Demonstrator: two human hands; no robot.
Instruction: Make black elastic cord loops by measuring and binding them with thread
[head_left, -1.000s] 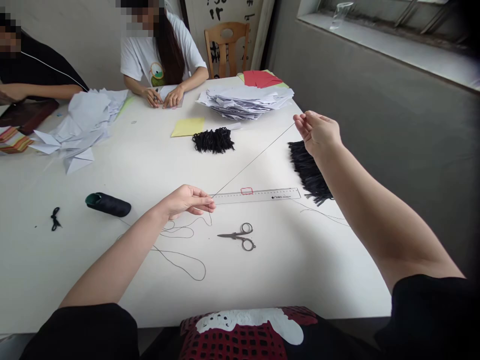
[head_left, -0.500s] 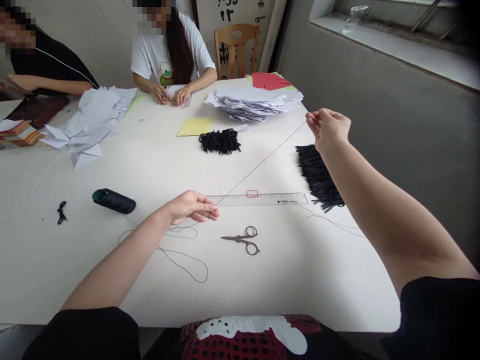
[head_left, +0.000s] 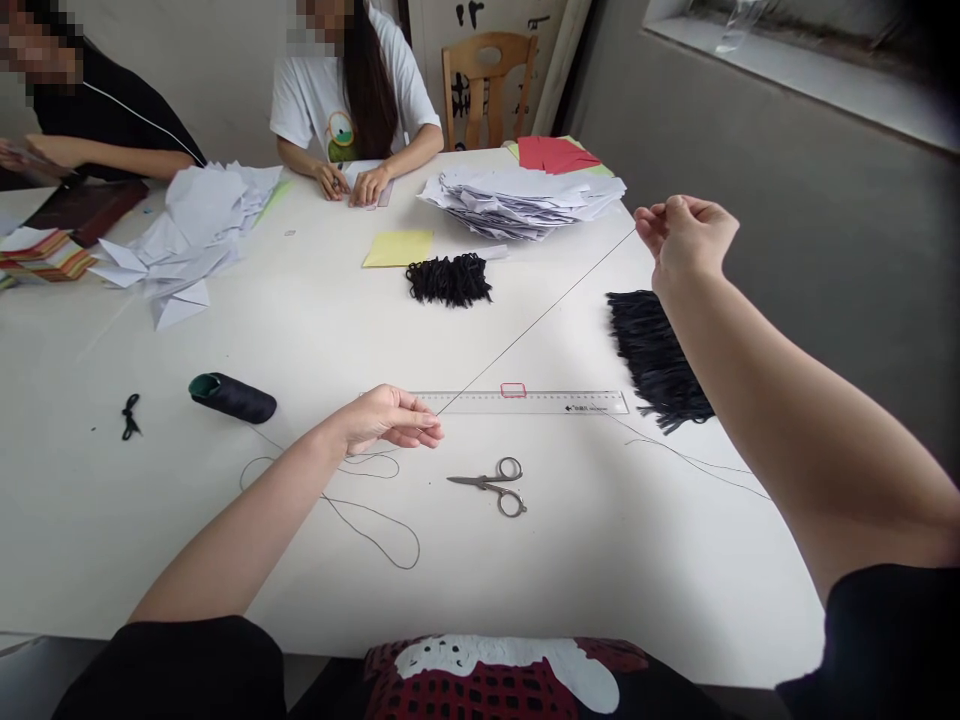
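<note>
A thin dark thread (head_left: 537,320) runs taut and slanting between my two hands. My left hand (head_left: 394,418) pinches its lower end over the left part of a clear ruler (head_left: 480,403). Higher up at the right, my right hand (head_left: 688,235) pinches the other end, above a bundle of black strands (head_left: 656,360). Below the ruler lie small metal scissors (head_left: 491,484). A black thread spool (head_left: 232,398) rests on its side left of my left hand, with loose thread looping (head_left: 375,520) on the table.
A bunch of black loops (head_left: 450,280) and yellow paper (head_left: 397,249) lie mid-table, before a stack of white papers (head_left: 517,205). More paper (head_left: 210,215) is piled at the left. Across the table sit two people, one in a white shirt (head_left: 300,105), one in black (head_left: 120,105).
My right hand has moved a little up and to the right, and the thread between my hands is longer. The view has shifted slightly. My left hand keeps its pinch.
</note>
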